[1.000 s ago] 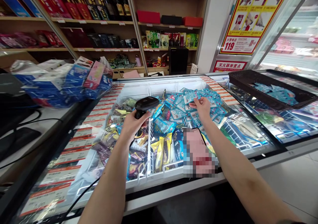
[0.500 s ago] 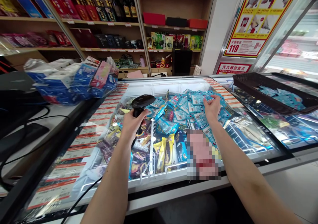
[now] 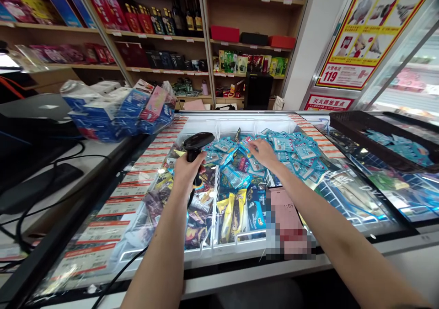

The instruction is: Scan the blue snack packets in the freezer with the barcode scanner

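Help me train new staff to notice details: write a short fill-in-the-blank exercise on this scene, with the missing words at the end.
1. The left hand grips a black corded ____.
2. The flat packets spread to the right of the right hand are mostly ____.
3. The large red number on the yellow and white poster is ____.
4. A dark basket of similar packets sits toward the ____ edge of the picture.

Missing words: scanner; blue; 119; right.

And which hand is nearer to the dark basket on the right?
Right. The right hand is left of the dark basket, at the pile of blue packets; the left hand, holding the black scanner, is farther left.
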### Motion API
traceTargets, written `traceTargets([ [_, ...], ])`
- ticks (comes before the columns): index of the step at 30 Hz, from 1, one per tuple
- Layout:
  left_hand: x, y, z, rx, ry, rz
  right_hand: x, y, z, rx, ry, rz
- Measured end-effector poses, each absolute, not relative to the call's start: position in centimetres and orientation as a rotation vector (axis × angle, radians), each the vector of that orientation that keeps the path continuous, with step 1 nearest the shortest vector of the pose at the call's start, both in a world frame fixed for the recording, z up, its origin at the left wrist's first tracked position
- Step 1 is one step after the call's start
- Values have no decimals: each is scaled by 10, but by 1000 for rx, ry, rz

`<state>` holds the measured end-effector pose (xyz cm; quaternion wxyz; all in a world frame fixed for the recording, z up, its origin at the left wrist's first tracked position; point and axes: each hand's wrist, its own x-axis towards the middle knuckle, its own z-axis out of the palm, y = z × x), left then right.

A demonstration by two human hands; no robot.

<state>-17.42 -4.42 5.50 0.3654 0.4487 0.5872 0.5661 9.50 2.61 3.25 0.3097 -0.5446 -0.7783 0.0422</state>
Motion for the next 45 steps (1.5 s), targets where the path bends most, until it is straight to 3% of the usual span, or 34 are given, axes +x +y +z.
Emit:
traceTargets([
  [16,-183,-46,56,1114,1480,1408,16,82,28,-1875,-2136,310],
  [26,-170,-53,61,1229,1427,1302,62,54,36,-1465,-1384,868],
  [33,-153,-64,70,1437,1364,1049,125,18,32,-1145,-1086,848],
  [45,-139,-65,72,1552,1337,822,147,5,16,-1091,-1027,893],
])
